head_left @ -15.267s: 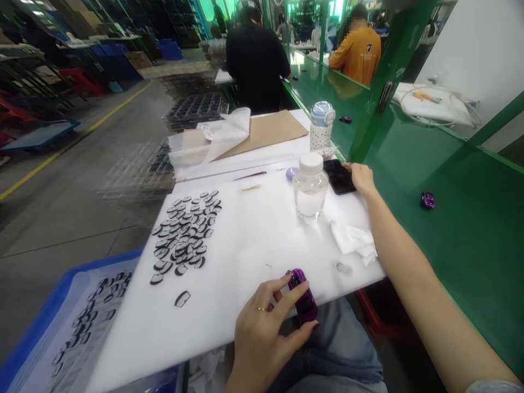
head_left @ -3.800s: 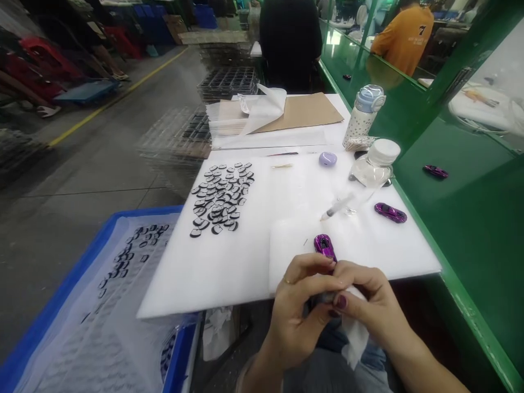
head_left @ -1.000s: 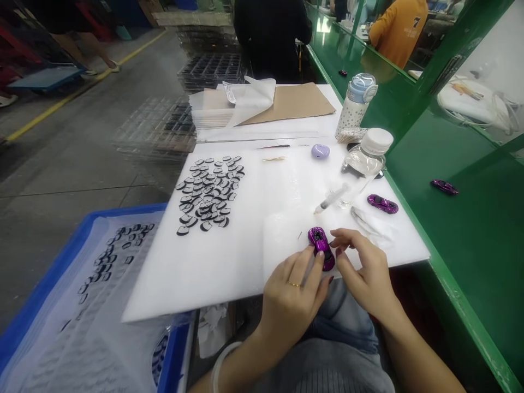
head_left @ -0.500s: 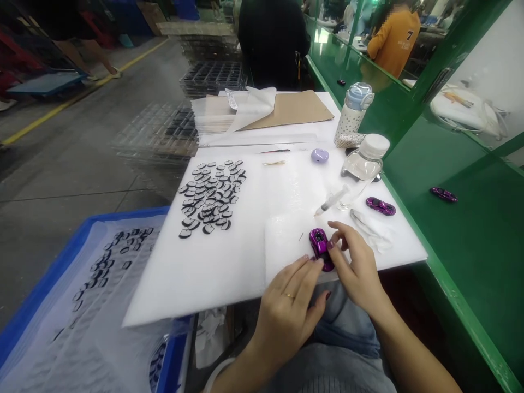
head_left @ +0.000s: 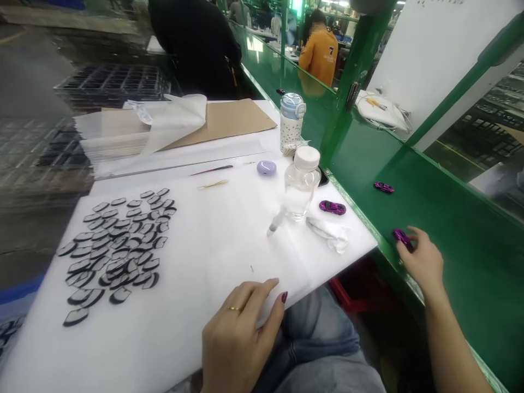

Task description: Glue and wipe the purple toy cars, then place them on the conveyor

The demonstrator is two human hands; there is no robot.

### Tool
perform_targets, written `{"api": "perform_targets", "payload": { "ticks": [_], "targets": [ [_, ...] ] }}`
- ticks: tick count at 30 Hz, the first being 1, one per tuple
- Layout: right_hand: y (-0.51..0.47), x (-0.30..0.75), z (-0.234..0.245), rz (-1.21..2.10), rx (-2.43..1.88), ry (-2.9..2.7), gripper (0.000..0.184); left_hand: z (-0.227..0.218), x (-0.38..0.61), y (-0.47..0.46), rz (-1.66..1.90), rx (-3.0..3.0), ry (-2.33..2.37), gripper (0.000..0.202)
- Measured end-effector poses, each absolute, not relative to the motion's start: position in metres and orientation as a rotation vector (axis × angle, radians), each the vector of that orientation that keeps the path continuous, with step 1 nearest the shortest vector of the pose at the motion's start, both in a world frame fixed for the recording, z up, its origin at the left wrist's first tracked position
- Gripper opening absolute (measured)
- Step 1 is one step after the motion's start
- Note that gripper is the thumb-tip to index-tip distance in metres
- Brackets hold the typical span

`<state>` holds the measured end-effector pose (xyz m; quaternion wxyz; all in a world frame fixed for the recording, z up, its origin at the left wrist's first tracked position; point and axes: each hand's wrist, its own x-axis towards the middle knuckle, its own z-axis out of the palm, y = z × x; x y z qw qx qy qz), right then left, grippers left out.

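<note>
My right hand (head_left: pixel 423 261) is out over the green conveyor surface at the right, its thumb and fingers closed on a purple toy car (head_left: pixel 402 239). Part of that car is hidden behind the fingers. At the near edge of the white foam-topped table (head_left: pixel 188 338) rests my left hand (head_left: pixel 241 327), fingers stretched out and holding nothing. Just beyond it lies a small dark sliver (head_left: pixel 252 268). A second purple toy car (head_left: pixel 332 207) sits near the table's right edge, and a third toy car (head_left: pixel 383 187) stands farther along the green surface (head_left: pixel 458 245).
Many small black-edged pieces (head_left: pixel 118 240) lie spread at the left. Near the middle right are a syringe (head_left: pixel 276 222), a clear bottle (head_left: pixel 302 185), a crumpled white cloth (head_left: pixel 329 232), a purple case (head_left: pixel 266 167) and a drinking bottle (head_left: pixel 292 123). A green post (head_left: pixel 347 82) rises behind.
My right hand has carried the purple car from the table to the green surface on the right. My left hand has let go of it and stays by the near edge. The view has turned right.
</note>
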<state>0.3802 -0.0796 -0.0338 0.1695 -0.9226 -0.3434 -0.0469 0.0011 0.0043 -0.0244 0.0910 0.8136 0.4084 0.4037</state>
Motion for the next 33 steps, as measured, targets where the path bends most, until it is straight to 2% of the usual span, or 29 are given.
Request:
{"api": "perform_targets", "payload": {
  "ticks": [4, 7, 11, 17, 21, 24, 27, 29, 31, 33],
  "targets": [
    [-0.100, 0.442, -0.040, -0.072, -2.753, -1.002, 0.058, -0.027, 0.000, 0.001, 1.123, 2.387, 1.298, 0.011],
    [-0.054, 0.472, -0.034, -0.086, -2.652, -1.117, 0.049, -0.029, 0.001, -0.001, 1.121, 2.361, 1.373, 0.010],
    [0.028, 0.511, -0.034, -0.047, -2.538, -1.240, 0.049, -0.030, 0.006, 0.001, 1.146, 2.369, 1.393, 0.013],
    [0.046, 0.521, -0.037, -0.115, -2.334, -1.320, 0.028, -0.027, 0.006, 0.003, 1.147, 2.405, 1.327, 0.010],
    [0.008, 0.467, -0.019, -0.151, -2.127, -1.427, 0.036, -0.026, 0.006, 0.002, 1.135, 2.430, 1.318, 0.008],
    [-0.012, 0.389, -0.001, -0.009, -1.966, -1.636, 0.044, -0.024, 0.006, 0.001, 1.131, 2.421, 1.297, 0.013],
    [-0.016, 0.300, 0.011, 0.282, -1.501, -2.020, 0.033, -0.020, 0.001, 0.001, 1.084, 2.392, 1.258, 0.035],
    [-0.010, 0.250, 0.014, 0.449, -1.258, -2.179, 0.033, -0.017, -0.004, -0.001, 1.033, 2.381, 1.204, 0.050],
    [-0.002, 0.218, 0.015, 0.582, -1.115, -2.272, 0.034, -0.015, -0.008, -0.003, 1.021, 2.374, 1.145, 0.053],
    [0.008, 0.203, 0.014, 0.692, -1.112, -2.223, 0.026, -0.017, -0.010, -0.008, 1.082, 2.366, 1.131, 0.047]
  ]
}}
